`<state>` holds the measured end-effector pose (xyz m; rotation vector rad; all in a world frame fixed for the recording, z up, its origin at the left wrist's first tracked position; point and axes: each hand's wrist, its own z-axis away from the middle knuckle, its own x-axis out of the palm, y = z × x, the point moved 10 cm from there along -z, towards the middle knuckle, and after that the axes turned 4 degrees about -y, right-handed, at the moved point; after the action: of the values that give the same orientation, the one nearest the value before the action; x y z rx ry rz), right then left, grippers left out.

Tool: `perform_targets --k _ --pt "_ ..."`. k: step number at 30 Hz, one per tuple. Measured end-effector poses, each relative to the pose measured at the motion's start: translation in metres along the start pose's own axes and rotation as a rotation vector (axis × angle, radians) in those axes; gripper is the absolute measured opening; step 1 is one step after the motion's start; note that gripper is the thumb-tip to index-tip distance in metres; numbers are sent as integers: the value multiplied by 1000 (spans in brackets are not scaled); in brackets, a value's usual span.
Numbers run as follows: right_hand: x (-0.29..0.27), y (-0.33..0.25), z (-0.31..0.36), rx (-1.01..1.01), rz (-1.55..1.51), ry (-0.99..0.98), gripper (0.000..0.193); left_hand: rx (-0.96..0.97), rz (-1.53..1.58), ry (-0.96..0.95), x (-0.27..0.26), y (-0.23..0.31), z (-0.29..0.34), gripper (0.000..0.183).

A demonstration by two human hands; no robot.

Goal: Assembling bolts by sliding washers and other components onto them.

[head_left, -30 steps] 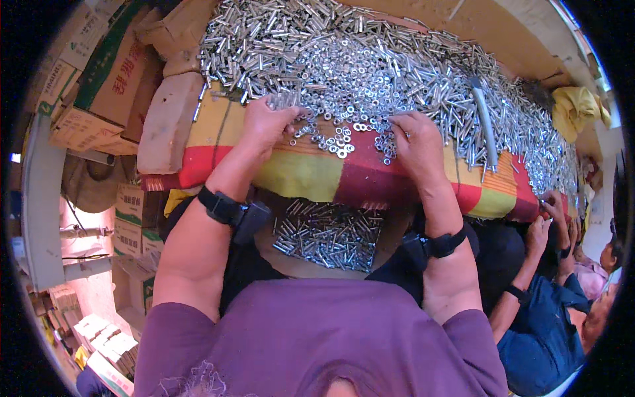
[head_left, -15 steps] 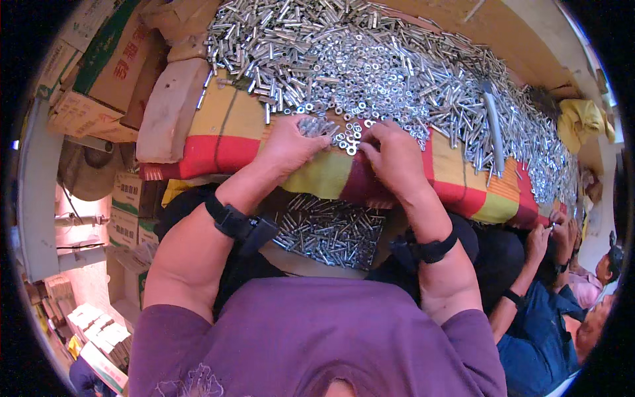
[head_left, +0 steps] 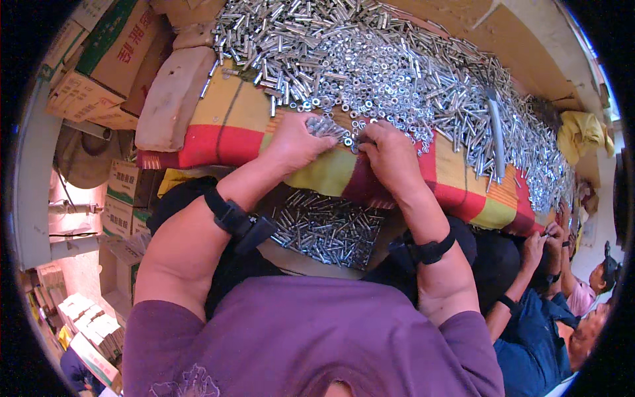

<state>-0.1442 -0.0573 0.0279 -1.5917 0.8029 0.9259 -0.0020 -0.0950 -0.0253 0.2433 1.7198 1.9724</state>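
My left hand [head_left: 294,142] is closed around a bundle of small metal bolts [head_left: 324,128], their ends pointing toward my right hand. My right hand [head_left: 390,157] has thumb and fingertips drawn together at the edge of the checked cloth, just right of the bundle; what lies in this pinch is too small to make out. Between and beyond the fingertips lie loose washers [head_left: 358,124]. They spill from a large heap of washers and nuts [head_left: 377,69] on the cloth [head_left: 324,171].
Metal sleeves [head_left: 271,63] and bolts [head_left: 463,122] flank the heap. A grey tube [head_left: 495,135] rests on the right. Below the table edge, a box holds more bolts [head_left: 327,231]. A pale block [head_left: 175,99] and cartons [head_left: 99,86] stand left. A co-worker's hands [head_left: 546,241] work at right.
My right fingertips have come slightly closer to the bundle in my left hand. Fewer loose washers show between my hands. The whole view has shifted a little.
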Motion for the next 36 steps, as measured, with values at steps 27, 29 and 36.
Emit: perform_targets --k 27,29,36 --pt "-11 12 -3 14 -388 115 13 42 246 -240 16 18 6 15" --pt "-7 13 -3 -49 -107 137 12 10 323 -234 18 16 3 14" --pt "-8 15 -4 36 -223 153 10 -88 393 -173 14 -3 1 13"
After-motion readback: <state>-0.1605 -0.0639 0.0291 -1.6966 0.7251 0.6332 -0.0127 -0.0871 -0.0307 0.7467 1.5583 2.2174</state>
